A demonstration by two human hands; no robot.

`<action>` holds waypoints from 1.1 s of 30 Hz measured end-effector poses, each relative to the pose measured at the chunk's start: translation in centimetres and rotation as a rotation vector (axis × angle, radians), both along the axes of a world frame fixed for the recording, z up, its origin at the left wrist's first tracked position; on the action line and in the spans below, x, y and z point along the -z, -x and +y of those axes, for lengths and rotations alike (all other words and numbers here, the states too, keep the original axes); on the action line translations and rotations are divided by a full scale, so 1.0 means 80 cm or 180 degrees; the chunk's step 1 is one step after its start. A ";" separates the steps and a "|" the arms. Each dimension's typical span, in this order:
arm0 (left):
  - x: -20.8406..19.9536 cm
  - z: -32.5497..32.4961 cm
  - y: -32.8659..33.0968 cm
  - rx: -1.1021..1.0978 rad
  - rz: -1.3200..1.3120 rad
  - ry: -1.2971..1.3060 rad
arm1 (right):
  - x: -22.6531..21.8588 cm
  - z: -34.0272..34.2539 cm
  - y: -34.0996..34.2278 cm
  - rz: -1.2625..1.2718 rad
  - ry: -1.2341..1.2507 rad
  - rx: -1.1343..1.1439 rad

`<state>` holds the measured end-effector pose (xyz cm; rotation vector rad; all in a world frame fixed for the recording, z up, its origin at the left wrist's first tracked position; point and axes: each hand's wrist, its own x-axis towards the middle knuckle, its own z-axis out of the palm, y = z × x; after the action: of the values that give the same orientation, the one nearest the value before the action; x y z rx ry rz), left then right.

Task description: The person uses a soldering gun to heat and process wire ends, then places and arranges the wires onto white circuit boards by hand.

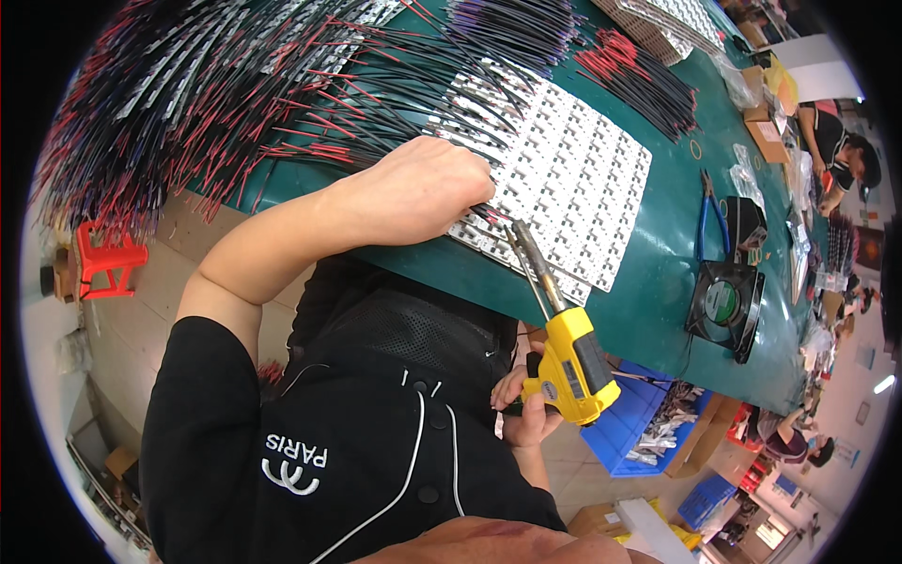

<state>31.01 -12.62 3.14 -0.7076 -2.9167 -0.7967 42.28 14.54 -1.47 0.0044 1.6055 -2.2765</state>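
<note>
My left hand point(427, 188) is closed in a fist over the near left edge of a white circuit board panel point(587, 174). Red and black wire ends point(488, 215) stick out below its knuckles. Low at the right, the fingers of my right hand point(529, 414) wrap round the handle of a yellow and black soldering gun point(575, 367). Its metal tip points up to those wire ends, over the panel's near edge; whether it touches them I cannot tell. Many black wires with red ends point(376, 113) run over the panel's far left part.
Thick wire bundles point(178, 103) cover the left of the green table point(648, 310). Another red and black bundle point(644, 85) lies beyond the panel. Blue-handled pliers point(710, 221) and a black fan point(725, 305) sit at the right. A blue bin point(611, 437) stands below; people work at far right.
</note>
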 end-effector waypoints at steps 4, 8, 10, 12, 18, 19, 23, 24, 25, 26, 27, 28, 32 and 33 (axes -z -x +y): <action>0.002 -0.004 0.002 0.0088 0.0069 0.0072 | -0.005 -0.001 0.000 0.0090 -0.0002 0.0124; 0.002 -0.009 0.011 0.0294 0.0050 -0.0005 | 0.013 0.012 -0.007 0.0297 0.0098 -0.0118; 0.002 -0.013 0.012 0.0317 0.0001 -0.0039 | 0.016 0.014 -0.007 0.0406 0.0192 -0.0276; 0.002 -0.014 0.013 0.0343 -0.0047 -0.0075 | 0.016 0.014 -0.006 0.0535 0.0148 -0.0446; 0.003 -0.015 0.016 0.0485 0.0131 -0.0126 | 0.019 0.015 -0.008 0.0437 0.0123 -0.0430; 0.002 -0.014 0.016 0.0503 0.0182 -0.0105 | 0.019 0.016 -0.008 0.0437 0.0125 -0.0430; 0.001 -0.012 0.015 0.0544 0.0269 0.0076 | 0.008 0.007 -0.007 0.0239 0.0042 -0.0326; 0.000 -0.011 0.014 0.0546 0.0271 0.0076 | 0.003 0.004 -0.007 0.0037 -0.0008 -0.0147; -0.001 -0.010 0.014 0.0533 0.0310 0.0153 | 0.002 0.004 -0.007 0.0039 -0.0007 -0.0146; -0.002 -0.009 0.014 0.0521 0.0350 0.0231 | 0.001 0.004 -0.007 0.0053 -0.0041 -0.0163; -0.002 -0.009 0.013 0.0523 0.0353 0.0233 | 0.001 0.004 -0.008 0.0069 -0.0072 -0.0179; -0.002 -0.009 0.013 0.0540 0.0369 0.0216 | 0.004 0.006 -0.008 0.0073 -0.0070 -0.0176; -0.003 -0.008 0.013 0.0538 0.0315 0.0283 | -0.002 0.006 -0.001 0.0276 0.0071 -0.0006; -0.002 -0.008 0.012 0.0541 0.0318 0.0287 | -0.009 0.002 0.003 0.0235 0.0058 0.0213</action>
<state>30.01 -13.26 3.31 -0.9842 -2.8465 -0.6247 42.07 14.73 -0.74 -0.0313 1.6446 -2.3675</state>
